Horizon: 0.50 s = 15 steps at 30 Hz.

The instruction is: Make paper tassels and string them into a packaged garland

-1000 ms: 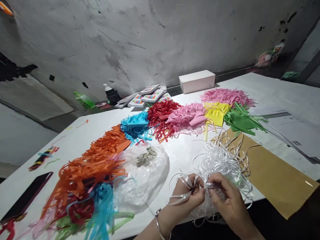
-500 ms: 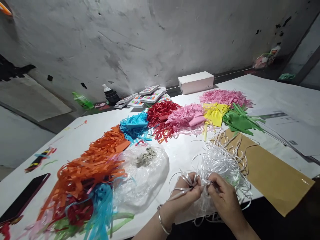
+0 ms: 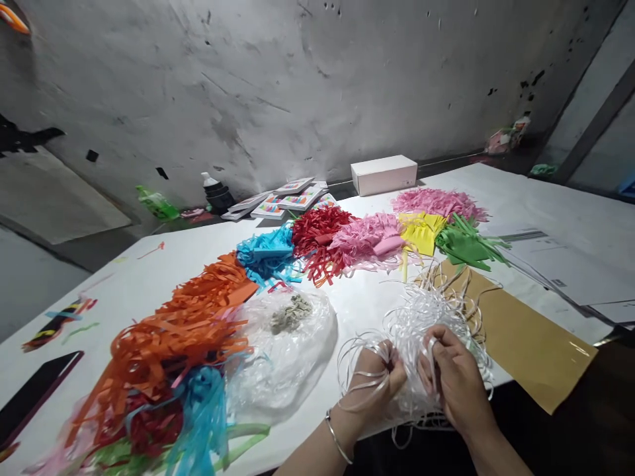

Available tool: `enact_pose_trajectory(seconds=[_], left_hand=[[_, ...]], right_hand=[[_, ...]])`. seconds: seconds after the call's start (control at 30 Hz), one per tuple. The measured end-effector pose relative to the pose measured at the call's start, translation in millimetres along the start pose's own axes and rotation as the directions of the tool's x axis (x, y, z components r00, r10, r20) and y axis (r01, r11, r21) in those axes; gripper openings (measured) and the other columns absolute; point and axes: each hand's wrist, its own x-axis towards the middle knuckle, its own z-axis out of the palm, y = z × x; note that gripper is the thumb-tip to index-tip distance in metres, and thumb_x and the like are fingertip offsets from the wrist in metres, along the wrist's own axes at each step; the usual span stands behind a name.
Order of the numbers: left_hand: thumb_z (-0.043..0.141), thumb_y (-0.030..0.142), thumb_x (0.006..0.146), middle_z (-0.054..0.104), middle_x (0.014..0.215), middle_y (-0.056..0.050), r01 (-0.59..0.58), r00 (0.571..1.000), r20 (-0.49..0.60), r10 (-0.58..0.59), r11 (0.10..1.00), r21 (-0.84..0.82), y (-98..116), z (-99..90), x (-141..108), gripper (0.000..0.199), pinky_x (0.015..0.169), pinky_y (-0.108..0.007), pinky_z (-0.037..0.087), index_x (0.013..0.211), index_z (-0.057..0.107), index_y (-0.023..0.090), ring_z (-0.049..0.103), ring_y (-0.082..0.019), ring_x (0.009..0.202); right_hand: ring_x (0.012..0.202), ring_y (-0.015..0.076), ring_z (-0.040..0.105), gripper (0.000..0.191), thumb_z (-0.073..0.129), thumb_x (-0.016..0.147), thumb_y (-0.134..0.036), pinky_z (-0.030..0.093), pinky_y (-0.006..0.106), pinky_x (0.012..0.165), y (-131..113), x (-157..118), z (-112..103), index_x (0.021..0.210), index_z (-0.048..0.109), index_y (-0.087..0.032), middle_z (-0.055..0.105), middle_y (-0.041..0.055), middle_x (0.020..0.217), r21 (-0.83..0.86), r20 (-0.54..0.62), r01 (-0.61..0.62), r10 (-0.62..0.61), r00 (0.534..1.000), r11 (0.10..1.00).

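Note:
A tangled heap of thin white ribbon (image 3: 421, 311) lies at the near edge of the table, in front of me. My left hand (image 3: 377, 373), with a silver bangle at the wrist, is closed around several ribbon strands that loop over its back. Beside it on the right, my right hand (image 3: 451, 370) pinches strands of the same ribbon between thumb and fingers. The two hands are a short way apart, with ribbon between them. A clear plastic bag (image 3: 297, 357) with small grey-green bits (image 3: 292, 314) on it lies left of my hands.
Fringed paper bundles curve across the white table: orange (image 3: 193, 311), blue (image 3: 265, 251), red (image 3: 322, 238), pink (image 3: 370, 235), yellow (image 3: 423, 231) and green (image 3: 466, 241). A brown envelope (image 3: 536, 350) lies right, a phone (image 3: 37, 393) left, and a white box (image 3: 383, 175) near the wall.
My right hand has moved slightly up and right, away from my left hand, drawing ribbon with it. My left hand keeps its hold. The camera view has shifted a little.

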Motion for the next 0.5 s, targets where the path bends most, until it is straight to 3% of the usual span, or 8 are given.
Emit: enact_pose_trajectory(seconds=[0.07, 0.13, 0.27, 0.37, 0.5], left_hand=[[0.067, 0.035, 0.079, 0.043, 0.065, 0.004, -0.007, 0.999, -0.042, 0.007, 1.0, -0.001, -1.5, -2.6, 2.1, 0.026, 0.06, -0.025, 0.031, 0.067, 0.05, 0.02, 0.036, -0.013, 0.063], [0.063, 0.039, 0.084, 0.045, 0.066, 0.003, 0.003, 1.0, -0.022, -0.004, 1.0, -0.029, -2.5, -3.9, 1.8, 0.026, 0.06, -0.025, 0.033, 0.071, 0.053, 0.02, 0.039, -0.014, 0.064], [0.072, 0.045, 0.081, 0.054, 0.069, 0.001, 0.047, 0.988, 0.149, -0.035, 0.996, -0.074, -3.8, 1.9, -6.6, 0.029, 0.06, -0.025, 0.034, 0.079, 0.066, 0.016, 0.044, -0.014, 0.065], [0.082, 0.048, 0.072, 0.059, 0.068, -0.001, 0.141, 0.958, 0.277, -0.073, 0.962, -0.234, -2.4, 7.6, -11.0, 0.038, 0.061, -0.025, 0.036, 0.086, 0.073, 0.014, 0.05, -0.015, 0.064], [0.089, 0.053, 0.063, 0.064, 0.067, -0.002, 0.213, 0.976, 0.15, -0.159, 0.847, -0.486, 7.3, 7.1, -4.4, 0.046, 0.062, -0.024, 0.039, 0.083, 0.074, 0.014, 0.053, -0.014, 0.061]], right_hand=[[0.034, 0.0093, 0.036, 0.034, 0.058, 0.089, -0.058, 0.028, 0.02, 0.035, 0.4, -4.8, 0.4, 0.086, 0.052, -0.024, 0.044, -0.0095, 0.046, 0.07, 0.023, -0.074, 0.073, 0.997, 0.995], [0.037, 0.009, 0.041, 0.035, 0.064, 0.085, -0.057, 0.032, 0.02, 0.038, 2.1, -6.4, -2.1, 0.085, 0.053, -0.023, 0.049, -0.0078, 0.049, 0.122, 0.002, -0.111, 0.111, 0.994, 0.986], [0.051, 0.0105, 0.054, 0.029, 0.07, 0.08, -0.046, 0.042, 0.02, 0.049, 3.1, 1.6, -9.1, 0.083, 0.053, -0.023, 0.061, -0.0044, 0.062, 0.211, -0.1, -0.112, 0.136, 0.986, 0.971], [0.057, 0.0125, 0.059, 0.023, 0.068, 0.08, -0.041, 0.044, 0.021, 0.051, 0.0, 9.1, -8.4, 0.086, 0.054, -0.024, 0.064, -0.0031, 0.069, 0.253, -0.118, -0.119, 0.153, 0.981, 0.96], [0.065, 0.0159, 0.063, 0.024, 0.068, 0.08, -0.042, 0.052, 0.027, 0.06, -5.5, 8.2, -2.9, 0.09, 0.057, -0.023, 0.069, 0.0006, 0.081, 0.246, -0.057, -0.111, 0.128, 0.99, 0.963]])
